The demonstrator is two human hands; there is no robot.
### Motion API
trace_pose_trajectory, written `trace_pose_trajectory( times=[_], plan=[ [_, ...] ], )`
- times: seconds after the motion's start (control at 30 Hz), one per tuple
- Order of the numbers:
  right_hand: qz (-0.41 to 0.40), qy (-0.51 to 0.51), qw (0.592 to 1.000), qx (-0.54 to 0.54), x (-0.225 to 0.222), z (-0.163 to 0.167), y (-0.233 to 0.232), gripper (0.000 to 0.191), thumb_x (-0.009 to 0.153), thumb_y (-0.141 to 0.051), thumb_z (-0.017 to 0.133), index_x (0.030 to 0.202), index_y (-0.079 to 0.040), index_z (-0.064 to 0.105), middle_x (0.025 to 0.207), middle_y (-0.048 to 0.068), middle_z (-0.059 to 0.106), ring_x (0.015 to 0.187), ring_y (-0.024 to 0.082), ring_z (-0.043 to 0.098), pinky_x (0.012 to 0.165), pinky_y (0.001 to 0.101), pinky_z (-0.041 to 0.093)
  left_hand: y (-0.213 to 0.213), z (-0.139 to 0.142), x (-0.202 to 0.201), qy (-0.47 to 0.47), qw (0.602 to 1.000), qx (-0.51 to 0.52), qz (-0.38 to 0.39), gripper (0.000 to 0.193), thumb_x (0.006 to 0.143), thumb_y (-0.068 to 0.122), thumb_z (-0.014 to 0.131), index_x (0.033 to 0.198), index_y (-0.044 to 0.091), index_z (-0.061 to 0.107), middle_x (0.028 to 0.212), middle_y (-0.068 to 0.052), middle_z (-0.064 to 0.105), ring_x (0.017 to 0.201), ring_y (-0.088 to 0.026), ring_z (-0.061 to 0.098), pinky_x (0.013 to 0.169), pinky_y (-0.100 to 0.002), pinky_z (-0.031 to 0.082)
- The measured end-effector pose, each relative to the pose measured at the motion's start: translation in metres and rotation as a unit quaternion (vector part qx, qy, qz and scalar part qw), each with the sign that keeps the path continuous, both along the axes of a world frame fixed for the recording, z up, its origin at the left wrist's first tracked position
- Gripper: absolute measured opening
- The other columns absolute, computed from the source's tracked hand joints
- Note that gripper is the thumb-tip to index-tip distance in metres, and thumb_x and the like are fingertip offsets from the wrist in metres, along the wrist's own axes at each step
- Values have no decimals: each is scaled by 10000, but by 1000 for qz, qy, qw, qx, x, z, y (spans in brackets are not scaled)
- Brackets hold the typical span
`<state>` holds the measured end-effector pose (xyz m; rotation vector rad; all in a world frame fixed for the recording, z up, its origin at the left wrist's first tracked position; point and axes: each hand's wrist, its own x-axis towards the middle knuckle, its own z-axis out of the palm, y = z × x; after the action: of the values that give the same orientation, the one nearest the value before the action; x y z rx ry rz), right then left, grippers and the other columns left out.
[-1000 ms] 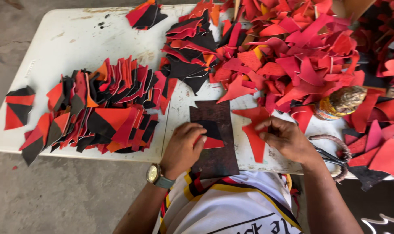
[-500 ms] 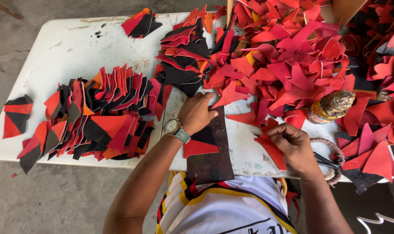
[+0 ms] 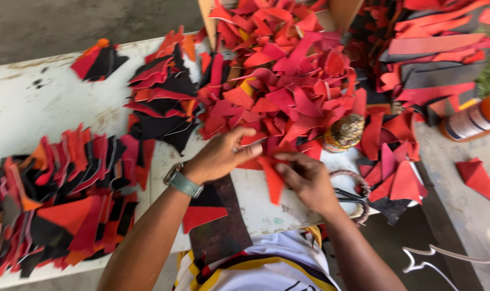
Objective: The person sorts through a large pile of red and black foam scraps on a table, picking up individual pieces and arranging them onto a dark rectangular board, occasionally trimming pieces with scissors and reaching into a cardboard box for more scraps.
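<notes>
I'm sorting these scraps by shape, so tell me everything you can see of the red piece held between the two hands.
The red piece is a flat, narrow triangle, matte like felt or thin leather, plain red. Its point aims down toward the person, over the white table. The left hand pinches its upper left edge; the right hand fingers press its right side. Its top meets the big red scrap pile.

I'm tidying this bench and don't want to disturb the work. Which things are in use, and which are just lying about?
In use:
- red triangle piece, held by left hand and right hand
- big red scrap heap beside both hands

Lying about:
- dark board with a red triangle on it
- scissors
- orange bottle
- sorted red and black stacks
</notes>
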<state>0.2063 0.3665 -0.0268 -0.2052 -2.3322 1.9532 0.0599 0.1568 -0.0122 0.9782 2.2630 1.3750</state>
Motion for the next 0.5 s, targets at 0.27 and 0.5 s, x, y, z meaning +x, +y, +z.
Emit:
trace_pose_trajectory(
  times=[0.27,0.5],
  plan=[
    [91,146,940,293,30,32,-16,461,868,-168,772,1282,-3,654,1099,186,722,945,368,715,815,412,584,19,5,-52,-62,984,121,111,211,925,107,780,1039,-33,671,865,-58,719,763,-88,628,656,-268,519],
    [38,111,935,335,52,-4,10,254,832,-132,767,1072,-61,726,985,123,730,916,320,705,775,401,575,27,-1,-65,39,992,74,100,241,942,205,781,888,-13,694,697,-33,661,601,-66,575,557,-259,487]
  ],
)
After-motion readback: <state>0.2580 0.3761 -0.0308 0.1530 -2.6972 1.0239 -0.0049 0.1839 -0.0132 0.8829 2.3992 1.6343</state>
